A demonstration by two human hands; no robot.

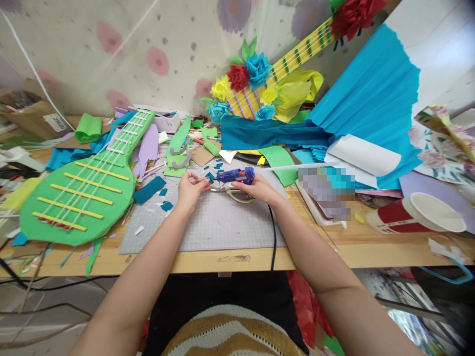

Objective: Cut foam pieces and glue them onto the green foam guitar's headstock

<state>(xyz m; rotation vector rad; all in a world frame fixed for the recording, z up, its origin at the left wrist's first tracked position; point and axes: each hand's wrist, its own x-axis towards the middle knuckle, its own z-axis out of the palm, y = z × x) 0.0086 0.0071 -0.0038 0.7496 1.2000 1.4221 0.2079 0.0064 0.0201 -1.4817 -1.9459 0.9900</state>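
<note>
My right hand (252, 187) is wrapped round a blue hot glue gun (233, 175), whose nozzle points left; a long white glue stick (289, 167) juts from its back. My left hand (193, 188) is closed in a pinch just left of the nozzle. A small piece of dark blue paper (210, 176) shows by its fingertips; whether they hold it I cannot tell. Under the glue gun lies a pair of scissors (239, 196) with a pale handle. Small blue paper scraps (166, 205) are scattered on the grey cutting mat (222, 232) beneath both hands.
A green paper guitar (74, 198) with yellow strips lies at the left. Behind stands a yellow guitar (297, 54) with paper flowers. Blue crepe paper (374, 99) spreads at the right, near a red and white cup (408, 215). A black cord (273, 237) hangs over the table edge.
</note>
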